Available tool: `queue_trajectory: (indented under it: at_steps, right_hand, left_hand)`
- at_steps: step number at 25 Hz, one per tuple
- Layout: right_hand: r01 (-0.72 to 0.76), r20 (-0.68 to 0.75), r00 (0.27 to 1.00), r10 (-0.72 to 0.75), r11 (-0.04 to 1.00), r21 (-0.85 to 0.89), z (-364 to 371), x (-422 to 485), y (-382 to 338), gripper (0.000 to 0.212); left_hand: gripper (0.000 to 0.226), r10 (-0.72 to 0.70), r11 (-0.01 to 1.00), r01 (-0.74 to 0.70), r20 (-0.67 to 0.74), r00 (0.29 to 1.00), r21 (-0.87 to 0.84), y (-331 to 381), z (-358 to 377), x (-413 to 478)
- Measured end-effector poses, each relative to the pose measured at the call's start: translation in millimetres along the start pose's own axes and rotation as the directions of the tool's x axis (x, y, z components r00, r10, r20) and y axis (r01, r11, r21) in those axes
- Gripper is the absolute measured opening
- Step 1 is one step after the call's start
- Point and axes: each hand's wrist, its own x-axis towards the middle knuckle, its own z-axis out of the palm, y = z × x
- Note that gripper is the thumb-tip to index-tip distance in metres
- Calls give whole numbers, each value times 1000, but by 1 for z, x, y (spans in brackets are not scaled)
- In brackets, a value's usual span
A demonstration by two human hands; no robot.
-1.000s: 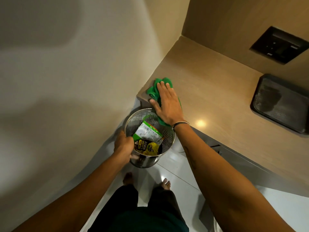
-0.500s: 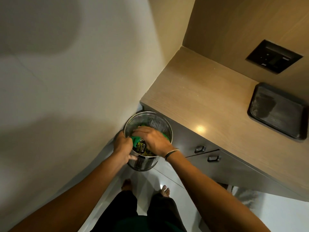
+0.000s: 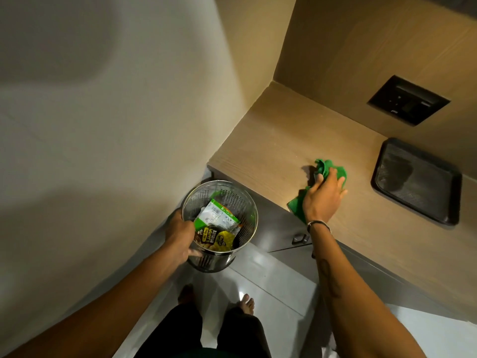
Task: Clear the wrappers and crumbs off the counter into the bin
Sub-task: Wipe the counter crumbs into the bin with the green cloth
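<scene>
Left hand [image 3: 180, 236] tight around the bin [image 3: 249, 202] rim, right hand [image 3: 322, 200] flat, unclenched, on the green cloth [image 3: 328, 167].

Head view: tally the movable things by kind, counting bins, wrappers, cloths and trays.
1 metal bin
2 wrappers inside it: green-white wrapper, yellow wrapper
1 green cloth
1 dark tray
Total: 5

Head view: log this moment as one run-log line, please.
phase: wiping counter | left hand: grips bin rim, bin below counter corner | right hand: presses green cloth on counter | wrappers: in bin | tray: on counter
</scene>
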Motion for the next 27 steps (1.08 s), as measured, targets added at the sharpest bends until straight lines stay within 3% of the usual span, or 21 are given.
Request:
queue_trajectory:
  at_steps: [3,7,9,12,15,18,22,23,24,26,27]
  right_hand:
    - [32,78,997,-22,990,-138,26,29,-15,45]
    - [231,231,948,-217,973,-31,55,55,-58,47]
    - [457,387,820,-423,889,2,74,49,-82,50]
    - [706,522,559,-644,700,108,99,7,-109,57]
    - [839,509,431,-745,539,78,106,-43,-114,63]
    - [929,524,295,-799,369,39,98,-63,-101,82]
    - [965,553,46,-832,181,191,72,-95,-85,65]
    - [956,544,46,-838,195,219,63,-100,-81,61]
    - [935,501,123,-857,270,232,53,-103,-76,58]
    - [809,330,466,-821,546,219,27,-98,-56,60]
    - [711,217,645,-733,679,180,12,-93,-40,64]
  left_hand:
    - [56,-9,999,9,-12,1000,51,4,-1,4]
    - [62,-7,994,8,-13,1000,112,1,-2,16]
    - [63,-31,997,31,-2,1000,77,1,-3,20]
    - [69,-53,994,52,7,999,101,4,-5,18]
    - [65,-29,997,29,0,1000,76,5,-7,15]
    - [60,-21,997,21,-6,1000,71,5,-7,14]
    - [54,-8,999,7,24,1000,33,4,-8,9]
    - [53,-2,999,1,26,1000,33,5,-9,8]
    - [53,1,1000,-2,28,1000,30,4,-9,7]
    - [54,6,1000,-7,35,999,22,2,-7,5]
    - [55,9,1000,-10,36,999,18,0,-7,5]
